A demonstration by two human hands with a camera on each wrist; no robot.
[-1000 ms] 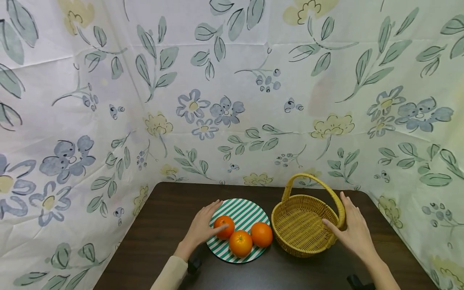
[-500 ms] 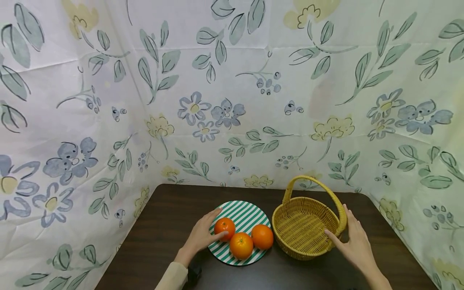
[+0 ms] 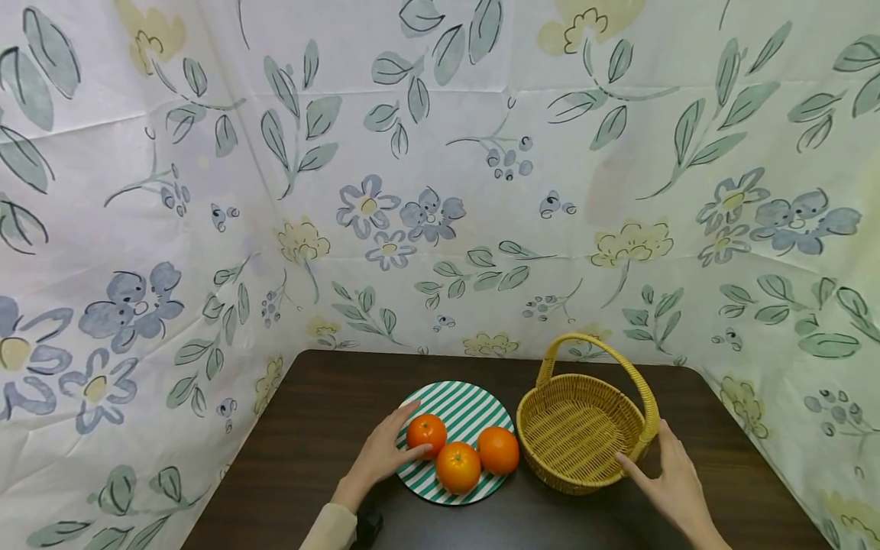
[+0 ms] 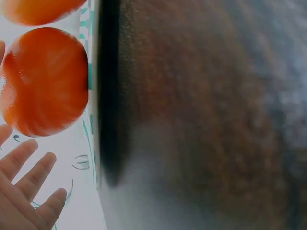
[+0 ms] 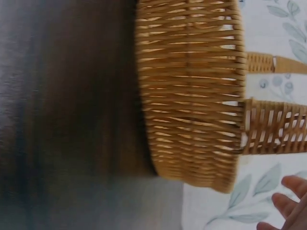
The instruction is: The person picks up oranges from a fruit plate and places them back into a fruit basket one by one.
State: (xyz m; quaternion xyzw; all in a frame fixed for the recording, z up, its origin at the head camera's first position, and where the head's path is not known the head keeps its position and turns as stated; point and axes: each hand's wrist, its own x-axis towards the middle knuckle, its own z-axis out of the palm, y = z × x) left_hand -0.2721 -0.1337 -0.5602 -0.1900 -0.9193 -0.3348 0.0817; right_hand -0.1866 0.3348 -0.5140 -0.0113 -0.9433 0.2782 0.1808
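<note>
In the head view, three oranges sit together on a round plate (image 3: 474, 397) with green and white stripes: a redder one (image 3: 425, 435) at left, one (image 3: 458, 467) in front and one (image 3: 498, 450) at right. My left hand (image 3: 382, 454) is at the plate's left edge, fingers extended, thumb overlapping the redder orange. The left wrist view has that orange (image 4: 45, 81) close by, fingertips just below it. A yellow wicker basket (image 3: 577, 428) with a tall arched handle stands right of the plate. Beside its right side, my right hand (image 3: 670, 477) has thumb and fingers spread, gripping nothing.
Everything stands on a dark wooden table (image 3: 323, 397). A floral cloth (image 3: 440, 290) hangs behind it and along both sides. The basket's handle (image 3: 635, 382) rises well above its rim, and plate and basket stand close together.
My right hand has drawn back a little toward me, lower along the basket's right side. The left hand has shifted slightly nearer to me. The oranges, plate and basket keep their places.
</note>
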